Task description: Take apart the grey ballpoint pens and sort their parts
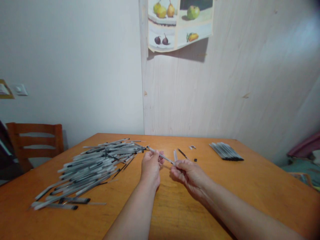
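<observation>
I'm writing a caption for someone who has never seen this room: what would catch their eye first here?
Probably the big, messy heap of pens spread over the left side of the wooden table. Next, the two hands at the middle, holding a slim pen between them. Then the fruit pictures hanging on the wall above.

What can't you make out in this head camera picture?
- Held pen's near end: head view, blurred at the right hand's fingertips.
- Lower layers of the pen heap: head view, covered by upper pens.
- Tiny pieces on the table: head view, too small.
- Fruit poster's top: head view, cut off by the upper edge.
</observation>
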The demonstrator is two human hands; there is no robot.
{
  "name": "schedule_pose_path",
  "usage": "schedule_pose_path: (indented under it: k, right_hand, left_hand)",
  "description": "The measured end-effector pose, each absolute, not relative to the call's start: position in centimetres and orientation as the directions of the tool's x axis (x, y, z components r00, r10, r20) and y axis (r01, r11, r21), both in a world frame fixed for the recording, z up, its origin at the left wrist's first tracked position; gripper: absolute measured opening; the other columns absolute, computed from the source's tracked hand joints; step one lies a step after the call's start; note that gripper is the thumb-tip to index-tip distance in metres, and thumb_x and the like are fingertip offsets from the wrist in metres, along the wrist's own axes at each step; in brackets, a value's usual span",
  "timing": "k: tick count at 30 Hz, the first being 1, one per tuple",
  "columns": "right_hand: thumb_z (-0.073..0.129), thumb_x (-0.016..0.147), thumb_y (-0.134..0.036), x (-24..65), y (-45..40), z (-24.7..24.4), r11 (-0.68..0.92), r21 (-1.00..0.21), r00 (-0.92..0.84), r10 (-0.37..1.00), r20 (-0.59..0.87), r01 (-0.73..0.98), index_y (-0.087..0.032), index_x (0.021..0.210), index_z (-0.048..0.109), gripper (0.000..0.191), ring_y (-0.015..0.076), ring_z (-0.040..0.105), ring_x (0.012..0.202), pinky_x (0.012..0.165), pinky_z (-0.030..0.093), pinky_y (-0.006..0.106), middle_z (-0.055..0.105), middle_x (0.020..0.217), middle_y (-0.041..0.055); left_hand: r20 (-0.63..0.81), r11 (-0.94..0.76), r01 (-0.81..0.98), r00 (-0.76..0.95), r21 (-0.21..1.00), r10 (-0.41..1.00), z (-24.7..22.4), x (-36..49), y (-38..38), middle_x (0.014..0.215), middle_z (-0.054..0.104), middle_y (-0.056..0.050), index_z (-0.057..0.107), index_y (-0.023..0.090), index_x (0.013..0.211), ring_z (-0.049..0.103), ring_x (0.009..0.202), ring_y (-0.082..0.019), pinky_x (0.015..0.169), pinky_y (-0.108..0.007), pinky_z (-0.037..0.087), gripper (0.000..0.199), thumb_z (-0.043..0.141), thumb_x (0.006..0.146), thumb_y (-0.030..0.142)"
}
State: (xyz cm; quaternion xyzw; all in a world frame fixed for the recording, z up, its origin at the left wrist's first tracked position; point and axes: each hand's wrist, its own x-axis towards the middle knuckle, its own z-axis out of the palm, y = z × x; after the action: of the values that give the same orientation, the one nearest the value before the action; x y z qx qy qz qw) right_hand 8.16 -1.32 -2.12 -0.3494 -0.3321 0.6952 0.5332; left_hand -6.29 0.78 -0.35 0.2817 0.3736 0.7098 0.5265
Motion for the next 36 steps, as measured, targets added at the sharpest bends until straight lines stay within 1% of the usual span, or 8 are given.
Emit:
schedule_pose_path:
  k: [8,14,18,24,30,33,36]
  right_hand:
    - [0.072,0.077,-0.019,8.0,-1.4,-1.9,-0.196,-0.84,-0.169,0.977,-0.126,-0.506,-0.014,0.075,0.059,0.014,0.0094,0.06,0.055,0.055,0.053,0.018,0.066,0.067,0.0045]
    - [0.069,0.076,-0.012,7.9,-1.6,-1.4,-0.185,-0.829,-0.13,0.982,-0.137,-0.528,-0.014,0.077,0.06,0.01,0.0083,0.059,0.055,0.056,0.053,0.016,0.065,0.066,0.0043]
    - [0.069,0.076,-0.011,8.1,-1.5,-1.5,-0.171,-0.833,-0.099,0.985,-0.139,-0.526,-0.013,0.077,0.061,0.008,0.0086,0.06,0.055,0.054,0.052,0.016,0.066,0.067,0.0053]
    - [0.069,0.074,-0.011,8.2,-1.1,-1.5,-0.138,-0.844,-0.05,0.99,-0.131,-0.518,-0.013,0.074,0.061,0.009,0.0082,0.058,0.05,0.049,0.05,0.016,0.066,0.063,0.0045]
    - [0.075,0.069,-0.013,8.3,-0.9,-1.5,-0.106,-0.843,-0.002,0.992,-0.124,-0.527,-0.013,0.073,0.061,0.014,0.0087,0.059,0.05,0.05,0.051,0.017,0.066,0.062,0.0039]
    - [0.074,0.067,-0.012,8.3,-0.9,-1.4,-0.109,-0.845,-0.008,0.992,-0.124,-0.523,-0.013,0.073,0.061,0.015,0.0081,0.058,0.049,0.049,0.05,0.015,0.065,0.06,0.0038]
    - [0.074,0.067,-0.014,8.4,-1.0,-1.1,-0.102,-0.86,-0.006,0.993,-0.114,-0.5,-0.013,0.073,0.061,0.014,0.0079,0.058,0.049,0.049,0.049,0.015,0.066,0.061,0.0043]
  left_hand:
    - [-0.014,-0.118,-0.493,-0.257,0.862,0.966,-0.7,-5.8,0.7,0.088,0.069,-0.006,0.056,0.016,0.09,0.061,0.065,-0.008,0.061,-0.019,0.049,0.014,0.065,0.086,0.026]
    - [-0.025,-0.089,-0.47,-0.231,0.878,0.973,0.0,-5.7,0.1,0.089,0.069,-0.007,0.054,0.017,0.092,0.062,0.067,-0.009,0.064,-0.021,0.052,0.014,0.065,0.086,0.024]
    - [-0.042,-0.072,-0.494,-0.216,0.867,0.975,0.3,-5.5,-0.3,0.087,0.069,-0.007,0.054,0.017,0.091,0.062,0.066,-0.009,0.064,-0.021,0.053,0.016,0.068,0.085,0.025]
    - [-0.07,-0.054,-0.524,-0.215,0.85,0.974,0.3,-5.0,-0.5,0.085,0.068,-0.006,0.052,0.017,0.087,0.062,0.065,-0.008,0.066,-0.021,0.054,0.015,0.067,0.086,0.023]
    - [-0.094,-0.039,-0.549,-0.212,0.835,0.973,0.1,-4.6,-0.5,0.086,0.069,-0.007,0.052,0.017,0.088,0.062,0.065,-0.007,0.068,-0.022,0.055,0.012,0.064,0.088,0.021]
    - [-0.104,-0.034,-0.553,-0.216,0.832,0.971,0.0,-4.5,-0.5,0.087,0.069,-0.007,0.052,0.017,0.089,0.062,0.065,-0.007,0.068,-0.022,0.055,0.01,0.061,0.09,0.02]
    - [-0.092,-0.042,-0.564,-0.207,0.825,0.974,0.1,-4.5,-0.7,0.087,0.068,-0.007,0.052,0.017,0.089,0.062,0.064,-0.007,0.067,-0.022,0.055,0.011,0.063,0.089,0.021]
